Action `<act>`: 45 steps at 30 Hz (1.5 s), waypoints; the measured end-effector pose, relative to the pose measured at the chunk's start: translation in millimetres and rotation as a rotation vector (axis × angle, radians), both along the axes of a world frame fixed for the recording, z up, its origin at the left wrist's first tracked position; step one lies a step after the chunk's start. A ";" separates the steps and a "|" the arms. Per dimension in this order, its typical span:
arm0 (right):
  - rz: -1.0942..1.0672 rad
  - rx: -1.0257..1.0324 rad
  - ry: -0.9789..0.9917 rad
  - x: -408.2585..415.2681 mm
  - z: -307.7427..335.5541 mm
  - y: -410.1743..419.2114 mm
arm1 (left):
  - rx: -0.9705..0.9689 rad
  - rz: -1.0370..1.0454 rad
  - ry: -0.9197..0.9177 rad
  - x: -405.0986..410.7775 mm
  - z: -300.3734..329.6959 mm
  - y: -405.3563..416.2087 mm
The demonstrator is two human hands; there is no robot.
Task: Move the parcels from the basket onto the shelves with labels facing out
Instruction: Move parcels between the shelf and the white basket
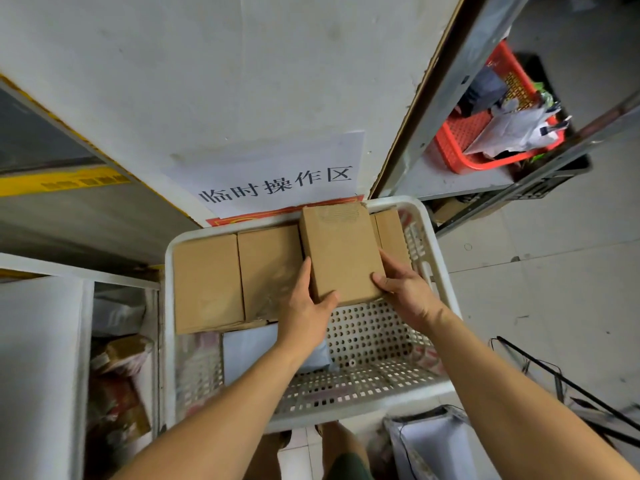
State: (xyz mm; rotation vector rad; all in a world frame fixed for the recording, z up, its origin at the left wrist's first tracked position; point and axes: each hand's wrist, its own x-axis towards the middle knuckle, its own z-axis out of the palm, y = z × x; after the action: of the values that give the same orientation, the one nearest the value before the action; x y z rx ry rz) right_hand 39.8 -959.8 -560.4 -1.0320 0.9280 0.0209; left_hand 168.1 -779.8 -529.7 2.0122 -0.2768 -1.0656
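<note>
A white perforated basket (440, 271) stands below me. Both hands hold one brown cardboard parcel (341, 251) above its far right part. My left hand (306, 306) grips the parcel's near left corner, thumb on top. My right hand (405, 289) grips its near right edge. No label shows on the parcel's top face. Two more brown parcels (207, 282) (270, 268) lie side by side at the basket's far left, and another (391, 233) stands behind the held one. A pale blue soft parcel (252, 348) lies under my left forearm.
A white wall panel carries a paper sign (277, 178) straight ahead. Metal shelving (450, 84) stands at the right with a red basket (467, 140) of bags. Shelves at the left (69, 216) hold white and mixed parcels. Black cables (554, 375) lie on the tiled floor.
</note>
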 end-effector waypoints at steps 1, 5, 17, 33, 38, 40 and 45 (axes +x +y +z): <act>0.001 -0.010 0.003 0.3 -1.1 -0.5 | 0.009 0.001 -0.008 1.7 -3.6 -1.3; 0.055 -0.102 0.032 8.8 4.9 8.5 | 0.077 0.021 -0.023 13.7 -11.4 -6.0; 0.262 -0.650 0.235 19.8 68.3 42.8 | 0.124 -0.088 -0.134 31.1 29.5 9.8; 0.920 -1.175 -0.006 118.9 193.2 153.0 | 0.377 -0.086 -0.624 71.7 167.7 181.3; 1.056 -1.302 -0.159 162.1 239.7 229.1 | 0.411 0.088 -0.676 77.2 208.7 269.0; 1.117 -1.352 -0.247 179.6 261.9 264.7 | 0.430 0.171 -0.709 78.9 227.7 307.9; 1.181 -1.397 -0.419 208.3 314.2 374.1 | 0.472 0.358 -0.830 66.4 282.1 413.6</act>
State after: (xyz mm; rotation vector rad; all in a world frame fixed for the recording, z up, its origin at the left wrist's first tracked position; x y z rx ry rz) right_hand 248.1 -585.7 -246.2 -2.6298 -0.3309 0.1463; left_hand 234.5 -366.1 -247.6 2.7233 -0.0751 -0.0174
